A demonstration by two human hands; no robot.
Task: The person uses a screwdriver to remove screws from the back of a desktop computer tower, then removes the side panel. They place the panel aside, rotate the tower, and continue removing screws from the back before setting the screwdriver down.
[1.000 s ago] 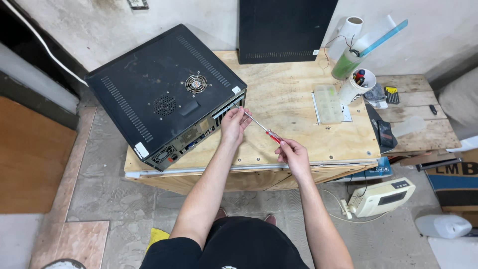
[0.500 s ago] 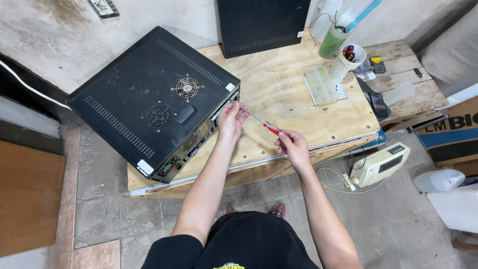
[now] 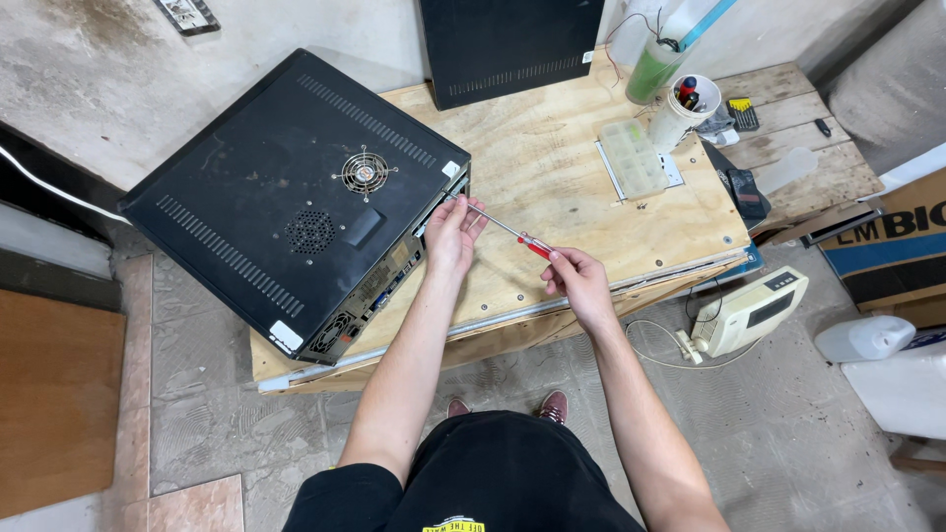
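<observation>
Head view: a black computer case (image 3: 296, 197) lies on its side on the left part of a plywood workbench (image 3: 572, 187), rear panel facing the person. The right hand (image 3: 576, 281) pinches the red handle of a slim screwdriver (image 3: 507, 232) – fingers closed around it. The metal shaft runs up and left to the case's rear edge near the top corner. The left hand (image 3: 451, 234) rests at that same edge, fingers loosely curled about the shaft's tip; whether they grip it cannot be told.

Containers – a clear lidded plastic box (image 3: 636, 158) sits on the bench, contents too small to tell. A white cup (image 3: 682, 113) just beside it holds tool handles, one red-tipped. A green cylindrical container (image 3: 655, 69) stands behind the cup.
</observation>
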